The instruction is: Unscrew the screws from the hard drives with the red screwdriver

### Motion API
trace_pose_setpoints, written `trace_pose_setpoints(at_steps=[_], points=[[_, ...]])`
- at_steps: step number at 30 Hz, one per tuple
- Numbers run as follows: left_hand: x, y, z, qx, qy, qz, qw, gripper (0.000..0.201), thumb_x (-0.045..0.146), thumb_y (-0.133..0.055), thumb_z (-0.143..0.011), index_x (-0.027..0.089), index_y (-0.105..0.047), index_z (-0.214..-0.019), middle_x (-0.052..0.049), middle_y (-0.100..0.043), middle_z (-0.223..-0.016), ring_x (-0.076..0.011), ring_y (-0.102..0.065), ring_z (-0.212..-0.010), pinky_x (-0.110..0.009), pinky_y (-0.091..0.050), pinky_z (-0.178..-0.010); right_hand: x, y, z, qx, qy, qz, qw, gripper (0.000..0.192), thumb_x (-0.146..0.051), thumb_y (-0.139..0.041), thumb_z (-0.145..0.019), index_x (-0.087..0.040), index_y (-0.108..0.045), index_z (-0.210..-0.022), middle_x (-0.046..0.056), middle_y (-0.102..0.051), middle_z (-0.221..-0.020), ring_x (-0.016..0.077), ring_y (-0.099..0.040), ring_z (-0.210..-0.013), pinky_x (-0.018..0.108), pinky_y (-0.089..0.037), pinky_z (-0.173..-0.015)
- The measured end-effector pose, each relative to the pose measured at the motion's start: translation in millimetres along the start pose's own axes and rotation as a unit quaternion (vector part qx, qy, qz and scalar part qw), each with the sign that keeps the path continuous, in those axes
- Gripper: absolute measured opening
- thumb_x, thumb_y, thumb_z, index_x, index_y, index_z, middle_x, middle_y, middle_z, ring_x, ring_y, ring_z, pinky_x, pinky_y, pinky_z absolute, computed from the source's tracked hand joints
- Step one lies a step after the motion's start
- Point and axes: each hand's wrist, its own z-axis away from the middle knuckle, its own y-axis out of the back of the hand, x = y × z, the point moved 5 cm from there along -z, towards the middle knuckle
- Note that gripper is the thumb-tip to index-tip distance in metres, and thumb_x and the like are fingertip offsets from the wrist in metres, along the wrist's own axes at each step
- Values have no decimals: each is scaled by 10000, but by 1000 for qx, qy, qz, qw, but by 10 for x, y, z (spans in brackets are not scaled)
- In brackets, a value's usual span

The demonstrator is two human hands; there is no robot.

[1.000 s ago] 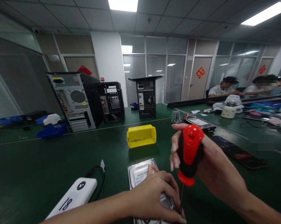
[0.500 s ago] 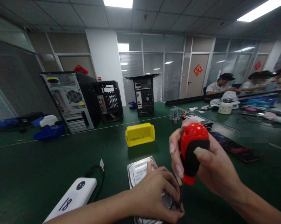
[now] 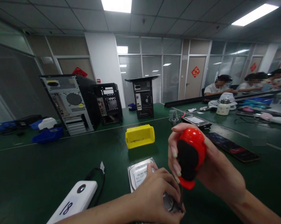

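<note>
Location: the hard drive [image 3: 139,172] lies label face up on the green table [image 3: 61,161], directly in front of you and just below the yellow bin [image 3: 140,137] in the view. Its long axis runs roughly away from you. The far end is exposed; most of the near end is covered by your forearm and hand.

Left hand: your left hand [image 3: 158,194] is the nearer one. It grasps the drive from above, arched across the body, with fingertips and thumb converging at the right-hand edge, toward the near end. Whether these fingertips also pinch the shaft cannot be told.

Right hand: your right hand [image 3: 212,168] is wrapped around the red and black handle of the screwdriver [image 3: 191,155], to the right of the drive and above it. The palm is apart from the drive.

Controlling relation: the screwdriver stands nearly upright, crosswise to the drive's long axis. Its shaft slants down and slightly left from the handle to your left fingertips at the drive's right edge. The tip is hidden there, so seating cannot be confirmed. Judge alignment by the angle between shaft and edge; a sideways lean at the handle could shift the tip.
</note>
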Motion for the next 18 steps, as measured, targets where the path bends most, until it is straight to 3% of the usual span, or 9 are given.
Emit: trace_pose_setpoints(at_steps=[6, 11, 14, 18], points=[[23, 20, -18, -1, 7, -1, 1000, 145, 268, -841, -658, 223, -726, -734, 54, -717, -908, -217, -587, -1000, -446, -207, -1008, 2, 57, 10, 5, 53, 17, 998, 294, -409, -654, -887, -317, -536, -1140, 0, -626, -974, 141, -638, -741, 289, -534, -690], [9, -11, -18, 16, -3, -15, 1000, 178, 334, -832, -667, 224, -700, -710, 73, -713, -890, -243, -566, -1042, -456, -173, -994, 27, 24, 31, 11, 50, -20, 998, 389, -347, -746, -826, -341, -482, -1111, -50, -610, -813, 86, -567, -564, 229, -497, -560], [22, -32, -17, 15, -12, -30, 999, 185, 346, -817, -674, 220, -686, -704, 71, -717, -874, -250, -559, -1032, -446, -193, -951, 14, 7, 45, 18, 47, -48, 998, 318, -416, -689, -855, -353, -535, -1127, -55, -552, -773, 72, -470, -515, 213, -464, -505], [33, -46, -23, 14, 1, -13, 1000, 155, 295, -803, -688, 207, -676, -668, 78, -715, -807, -224, -593, -982, -455, -171, -953, 25, 33, 70, 12, 19, -59, 998, 302, -467, -502, -941, -342, -581, -1205, 0, -565, -868, 126, -505, -631, 295, -491, -607]])
